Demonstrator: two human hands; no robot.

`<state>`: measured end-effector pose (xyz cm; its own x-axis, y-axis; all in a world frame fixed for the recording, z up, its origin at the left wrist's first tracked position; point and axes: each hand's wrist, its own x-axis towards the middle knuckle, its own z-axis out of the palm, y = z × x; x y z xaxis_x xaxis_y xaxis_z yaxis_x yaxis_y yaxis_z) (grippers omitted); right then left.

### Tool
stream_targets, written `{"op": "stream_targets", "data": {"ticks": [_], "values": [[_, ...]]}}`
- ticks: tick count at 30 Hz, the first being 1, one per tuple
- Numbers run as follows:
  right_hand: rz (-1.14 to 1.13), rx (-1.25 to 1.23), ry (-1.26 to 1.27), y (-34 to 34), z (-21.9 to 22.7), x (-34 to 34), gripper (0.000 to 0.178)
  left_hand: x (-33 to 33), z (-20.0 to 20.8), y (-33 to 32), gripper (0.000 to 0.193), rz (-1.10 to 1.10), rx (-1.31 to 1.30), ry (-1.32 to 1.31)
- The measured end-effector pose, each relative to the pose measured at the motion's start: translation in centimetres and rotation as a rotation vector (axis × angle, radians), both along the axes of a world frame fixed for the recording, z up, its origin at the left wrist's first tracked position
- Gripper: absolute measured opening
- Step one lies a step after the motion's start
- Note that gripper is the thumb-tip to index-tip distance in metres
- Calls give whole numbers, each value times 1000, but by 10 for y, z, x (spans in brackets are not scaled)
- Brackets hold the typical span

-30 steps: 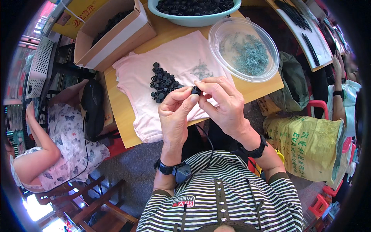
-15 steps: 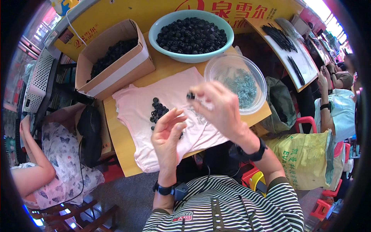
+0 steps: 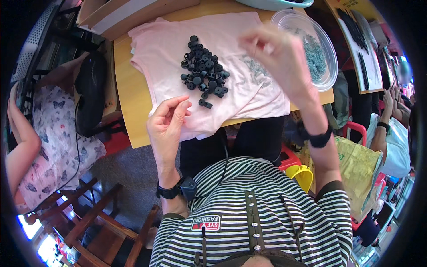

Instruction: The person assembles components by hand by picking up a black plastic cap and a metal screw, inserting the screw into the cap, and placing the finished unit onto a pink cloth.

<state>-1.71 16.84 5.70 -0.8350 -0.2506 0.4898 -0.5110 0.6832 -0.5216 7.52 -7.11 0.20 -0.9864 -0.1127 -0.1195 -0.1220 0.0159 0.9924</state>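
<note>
A pale pink garment [image 3: 155, 40] lies spread over the wooden table. On it sits a loose heap of small black plastic parts [image 3: 209, 66], some round-capped. To the right of that heap is a scatter of thin silvery metal pieces [image 3: 260, 75], too small to name. My left hand [image 3: 165, 123] is at the garment's near edge, just below the heap, with thumb and forefinger pressed together; whatever they hold is hidden. My right hand [image 3: 284, 62] hovers over the metal pieces, beside a clear round tub [image 3: 330, 82] of similar pieces. Motion smears its fingers.
A cardboard box [image 3: 138, 15] and a pale teal basin [image 3: 275, 4] stand at the far side. Another person in butterfly-print clothing [image 3: 58, 133] sits at left. At right are a red stool [image 3: 356, 129] and a yellow sack [image 3: 358, 171]. A wooden chair [image 3: 98, 227] stands lower left.
The view has tipped down toward my body. My right hand, which held a small black part, is now over the metal pieces; no part shows in it. My left hand no longer covers the heap.
</note>
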Motion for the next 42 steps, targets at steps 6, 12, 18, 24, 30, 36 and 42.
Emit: {"op": "stream_targets", "data": {"ticks": [6, 12, 18, 24, 30, 36, 42], "values": [[9, -95, -330, -14, -35, 63, 10, 8, 0, 1, 15, -64, -325, 109], [98, -89, -267, -46, -46, 88, 15, 6, 1, 8, 14, -41, -417, 183], [54, 15, -232, -60, -61, 83, 16, 4, 3, 13, 17, -173, -499, 200], [1, 32, -253, -54, -60, 89, 13, 2, -2, 16, 18, -186, -584, 248], [61, -185, -401, -44, -48, 87, 19, 0, 2, 15, 19, -161, -508, 255], [223, -959, -1092, -25, -43, 89, 30, 2, 4, 29, 21, -208, -159, 348], [48, -915, -903, 7, -51, 93, 24, -11, 18, 54, 19, -285, -419, 395]]}}
